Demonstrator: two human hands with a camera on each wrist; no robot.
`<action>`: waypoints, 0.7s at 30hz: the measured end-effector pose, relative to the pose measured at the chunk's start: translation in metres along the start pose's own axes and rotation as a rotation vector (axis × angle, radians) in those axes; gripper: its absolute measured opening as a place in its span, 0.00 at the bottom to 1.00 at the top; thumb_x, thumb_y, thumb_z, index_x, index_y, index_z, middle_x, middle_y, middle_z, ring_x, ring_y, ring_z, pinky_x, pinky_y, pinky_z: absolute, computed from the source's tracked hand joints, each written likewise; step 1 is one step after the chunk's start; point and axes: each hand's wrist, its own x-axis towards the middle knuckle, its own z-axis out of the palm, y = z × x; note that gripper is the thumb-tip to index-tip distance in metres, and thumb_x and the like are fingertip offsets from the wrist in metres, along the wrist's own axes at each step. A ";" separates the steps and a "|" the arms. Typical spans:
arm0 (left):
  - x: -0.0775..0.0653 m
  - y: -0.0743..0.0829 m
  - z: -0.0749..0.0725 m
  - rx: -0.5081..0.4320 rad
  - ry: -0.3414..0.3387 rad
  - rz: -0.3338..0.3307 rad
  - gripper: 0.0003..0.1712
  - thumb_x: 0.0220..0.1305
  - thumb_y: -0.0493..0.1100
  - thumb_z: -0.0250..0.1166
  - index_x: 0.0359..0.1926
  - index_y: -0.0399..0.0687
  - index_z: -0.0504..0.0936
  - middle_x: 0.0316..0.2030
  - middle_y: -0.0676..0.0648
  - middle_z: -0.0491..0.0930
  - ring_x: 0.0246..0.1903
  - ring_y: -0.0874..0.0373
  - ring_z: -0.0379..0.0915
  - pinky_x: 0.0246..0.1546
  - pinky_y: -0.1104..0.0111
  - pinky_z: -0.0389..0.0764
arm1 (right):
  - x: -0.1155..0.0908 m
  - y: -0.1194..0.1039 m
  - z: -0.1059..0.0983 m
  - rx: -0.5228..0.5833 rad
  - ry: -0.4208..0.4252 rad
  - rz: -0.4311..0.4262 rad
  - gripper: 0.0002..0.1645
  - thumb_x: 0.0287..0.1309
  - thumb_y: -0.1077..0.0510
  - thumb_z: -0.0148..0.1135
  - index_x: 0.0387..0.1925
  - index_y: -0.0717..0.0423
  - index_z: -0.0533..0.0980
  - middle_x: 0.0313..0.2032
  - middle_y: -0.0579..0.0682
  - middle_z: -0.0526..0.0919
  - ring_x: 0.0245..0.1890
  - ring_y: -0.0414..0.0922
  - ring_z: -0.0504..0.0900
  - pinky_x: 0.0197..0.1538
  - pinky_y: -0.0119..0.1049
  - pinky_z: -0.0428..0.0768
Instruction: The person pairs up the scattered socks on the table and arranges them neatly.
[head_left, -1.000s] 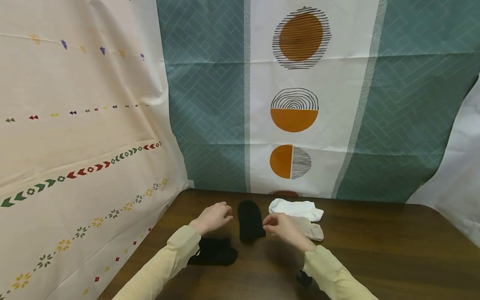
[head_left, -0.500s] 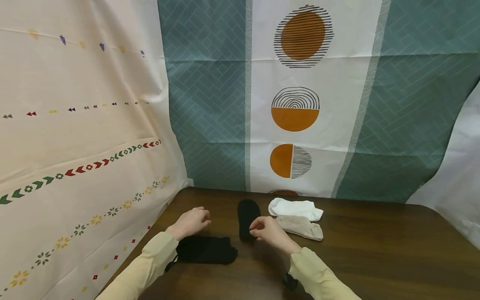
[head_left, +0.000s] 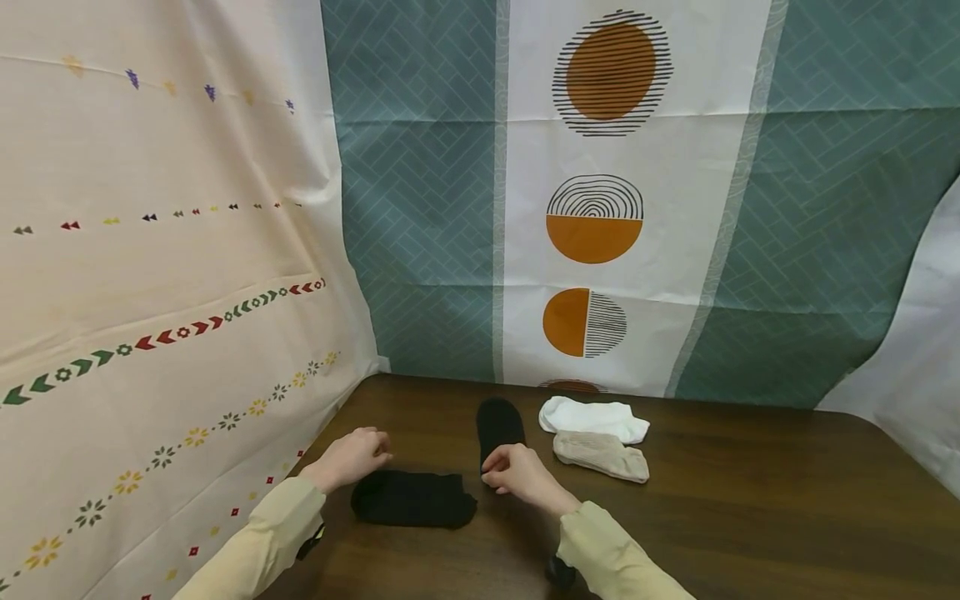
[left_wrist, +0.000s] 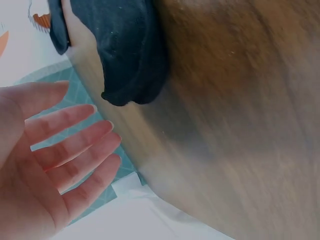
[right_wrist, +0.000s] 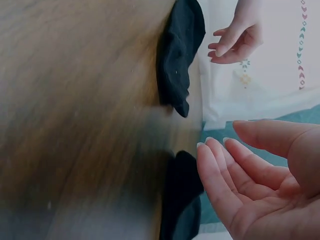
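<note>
Two black socks lie flat on the brown table. One black sock lies crosswise at the front left, and the other black sock points away from me in the middle. My left hand hovers by the far left end of the crosswise one; its relaxed, spread fingers hold nothing in the left wrist view. Over the near end of the middle sock is my right hand, hiding part of it. The right wrist view shows that hand's fingers loosely bent, thumb apart, with nothing between them.
Right of the middle sock lie a white sock and, just nearer, a beige sock. A patterned cream cloth hangs along the left side. Behind the table hangs a green and white cloth.
My left hand has drawn back to the left, uncovering more of the crosswise black sock. My right hand has moved left, away from the beige sock and over the middle sock's near end.
</note>
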 end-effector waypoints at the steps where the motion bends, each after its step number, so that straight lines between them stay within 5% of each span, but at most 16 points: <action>1: -0.001 -0.001 0.000 0.000 -0.003 -0.001 0.03 0.55 0.41 0.64 0.27 0.49 0.78 0.25 0.55 0.71 0.27 0.57 0.70 0.26 0.62 0.72 | 0.001 0.000 0.002 -0.003 -0.003 -0.001 0.07 0.49 0.68 0.62 0.32 0.69 0.76 0.24 0.50 0.78 0.24 0.49 0.79 0.26 0.35 0.77; 11: -0.007 -0.013 0.004 -0.004 -0.015 0.013 0.05 0.54 0.39 0.64 0.25 0.45 0.77 0.22 0.52 0.71 0.22 0.58 0.69 0.24 0.63 0.71 | 0.005 -0.003 0.014 -0.013 -0.007 0.012 0.08 0.48 0.69 0.63 0.32 0.69 0.75 0.24 0.50 0.77 0.23 0.46 0.78 0.25 0.35 0.77; 21: -0.019 -0.011 0.003 -0.051 -0.103 -0.023 0.07 0.55 0.38 0.64 0.24 0.44 0.74 0.18 0.52 0.69 0.17 0.60 0.64 0.20 0.64 0.68 | 0.011 -0.006 0.027 -0.047 0.000 0.053 0.09 0.45 0.69 0.65 0.31 0.67 0.74 0.22 0.48 0.75 0.19 0.45 0.77 0.22 0.34 0.76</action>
